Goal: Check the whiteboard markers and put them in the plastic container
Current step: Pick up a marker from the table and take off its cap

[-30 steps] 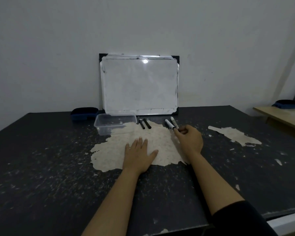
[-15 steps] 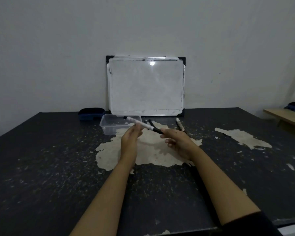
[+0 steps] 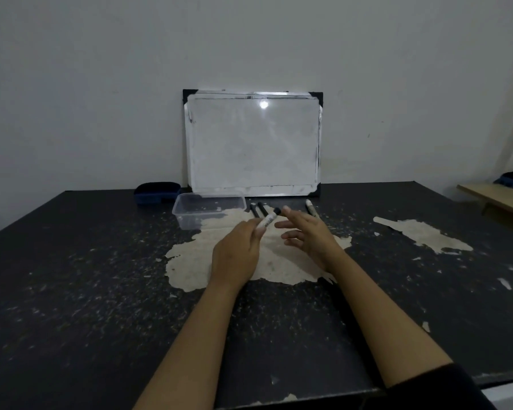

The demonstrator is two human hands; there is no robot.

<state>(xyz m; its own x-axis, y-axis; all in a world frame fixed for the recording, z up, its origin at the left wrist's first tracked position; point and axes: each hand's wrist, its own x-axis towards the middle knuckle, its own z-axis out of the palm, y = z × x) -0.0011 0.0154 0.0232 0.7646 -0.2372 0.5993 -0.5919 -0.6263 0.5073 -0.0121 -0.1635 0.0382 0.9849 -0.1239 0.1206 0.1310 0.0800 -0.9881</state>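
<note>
Gripping marker [image 3: 267, 221], left hand [image 3: 237, 254]; right hand [image 3: 308, 236] fingers spread, empty; plastic container [image 3: 208, 213], whiteboard [image 3: 253, 143], three markers [image 3: 258, 209] beyond on tabletop [image 3: 71, 291].

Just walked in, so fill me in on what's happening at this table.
A person is sorting whiteboard markers. The left hand holds one marker by its white barrel, dark capped end pointing up towards the whiteboard that leans on the wall. The right hand is open beside it, fingers spread, holding nothing. Two dark markers and another white-barrelled marker lie on the table near the board. The clear plastic container on the left has no markers in it yet.
</note>
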